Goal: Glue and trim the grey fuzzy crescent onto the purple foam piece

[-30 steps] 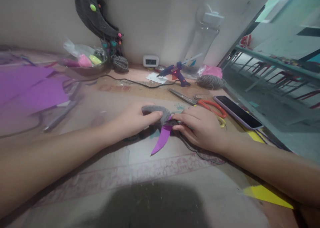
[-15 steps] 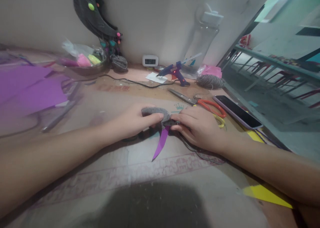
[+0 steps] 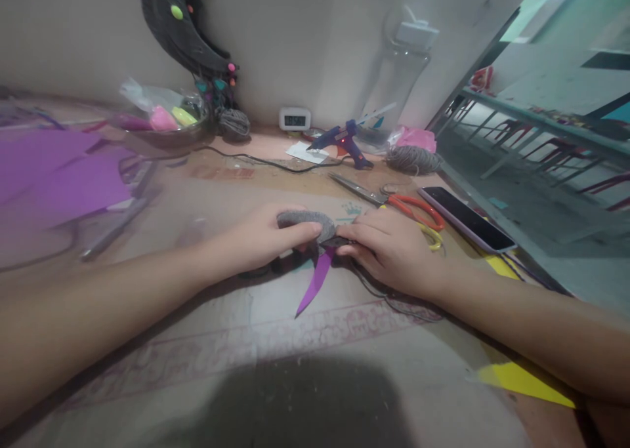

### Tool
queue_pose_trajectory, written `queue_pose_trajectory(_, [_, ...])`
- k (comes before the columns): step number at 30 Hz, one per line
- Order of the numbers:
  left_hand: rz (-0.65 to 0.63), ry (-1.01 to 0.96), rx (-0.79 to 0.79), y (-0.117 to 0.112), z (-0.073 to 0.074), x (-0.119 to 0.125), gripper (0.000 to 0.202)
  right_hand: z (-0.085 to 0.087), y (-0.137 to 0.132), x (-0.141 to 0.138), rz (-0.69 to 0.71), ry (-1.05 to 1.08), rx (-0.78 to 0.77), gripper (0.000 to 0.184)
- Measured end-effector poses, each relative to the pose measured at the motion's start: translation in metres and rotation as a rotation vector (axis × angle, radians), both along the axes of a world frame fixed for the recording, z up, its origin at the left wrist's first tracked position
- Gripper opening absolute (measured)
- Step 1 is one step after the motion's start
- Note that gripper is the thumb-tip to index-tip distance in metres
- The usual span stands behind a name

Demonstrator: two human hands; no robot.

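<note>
A curved crescent piece (image 3: 306,221) is partly wrapped in grey yarn, and its bare purple tip (image 3: 315,283) points down toward me. My left hand (image 3: 268,238) is closed around the wrapped part, thumb lying along its front. At the edge where grey meets purple, my right hand (image 3: 388,248) pinches with thumb and forefinger. A dark grey yarn strand (image 3: 374,290) trails from under the right hand across the tabletop. What exactly sits between the right fingertips is mostly hidden.
Scissors (image 3: 411,210) and a phone (image 3: 467,218) lie beyond my right hand. A glue gun (image 3: 344,143) with a lit red light stands near the clock (image 3: 294,119) and yarn ball (image 3: 413,159). Purple sheets (image 3: 59,172) lie left, a bowl (image 3: 162,136) behind, yellow paper (image 3: 526,382) right.
The purple tip has swung very slightly left. Both hands keep nearly the same place and grip.
</note>
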State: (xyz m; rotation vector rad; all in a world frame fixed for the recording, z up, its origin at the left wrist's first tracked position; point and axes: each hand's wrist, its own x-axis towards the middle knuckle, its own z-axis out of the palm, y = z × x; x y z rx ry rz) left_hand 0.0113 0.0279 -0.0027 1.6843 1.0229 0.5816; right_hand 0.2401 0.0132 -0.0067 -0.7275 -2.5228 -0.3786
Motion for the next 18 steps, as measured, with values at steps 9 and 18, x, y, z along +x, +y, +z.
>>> queue_pose_trajectory(9, [0.016,0.011,-0.009,0.0002,0.0001,0.0,0.025,0.0004,-0.002,0.0018,-0.03,0.013,-0.033,0.032])
queue_pose_trajectory(18, [0.005,0.008,0.003,0.0014,-0.0006,0.0,0.027,0.0017,0.0008,0.0014,-0.002,0.002,-0.015,0.03])
